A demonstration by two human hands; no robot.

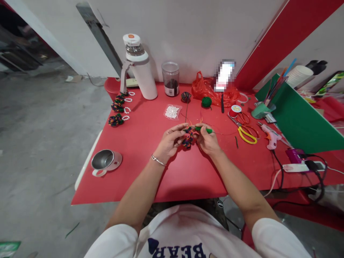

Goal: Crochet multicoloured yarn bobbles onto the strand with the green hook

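Above the middle of the red table, my left hand [170, 143] pinches a small multicoloured crocheted piece [187, 142], dark with orange and green flecks. My right hand [207, 139] is closed around a green-handled crochet hook [204, 129], its tip meeting the yarn work between both hands. From the piece a strand runs up to a ball of multicoloured yarn [185, 96]. A green yarn ball [206, 102] and a packet of white beads [172, 112] lie just beyond my hands. Fingers partly hide the stitches.
Several finished crocheted pieces with bead loops [116, 120] lie at the left edge. A steel mug [106, 161], a white thermos [143, 75] and a jar [170, 79] stand on the table. Scissors [239, 123], yellow-handled pliers [247, 136] and a pink glue gun [271, 137] lie right.
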